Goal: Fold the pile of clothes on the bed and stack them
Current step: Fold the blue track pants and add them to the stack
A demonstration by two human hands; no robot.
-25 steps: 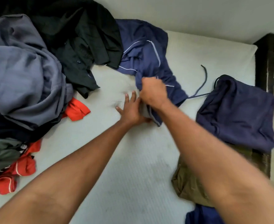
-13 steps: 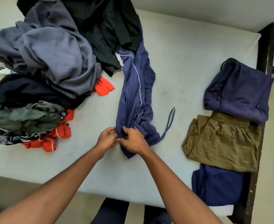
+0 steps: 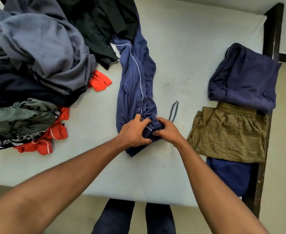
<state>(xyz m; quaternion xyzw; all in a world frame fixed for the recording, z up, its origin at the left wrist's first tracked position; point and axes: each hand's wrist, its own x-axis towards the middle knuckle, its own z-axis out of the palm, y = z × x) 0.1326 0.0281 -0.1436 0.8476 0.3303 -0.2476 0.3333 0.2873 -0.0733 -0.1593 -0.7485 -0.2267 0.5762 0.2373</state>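
Observation:
Blue track pants with a thin white side stripe lie stretched out on the white mattress, running from the pile toward me. My left hand and my right hand both grip the bunched waistband at the near end. A grey drawstring trails out to the right of my right hand. The unfolded pile sits at the left: grey, black, dark navy, olive and red garments. The far end of the pants is tucked under the black garment.
Folded clothes lie along the right edge: a navy piece, an olive patterned piece and a blue piece. The dark bed frame runs down the right side. My legs stand at the mattress's near edge.
I have pulled the blue pants out of the pile toward the near edge and stretched them long. Both hands now hold the waistband a little further apart.

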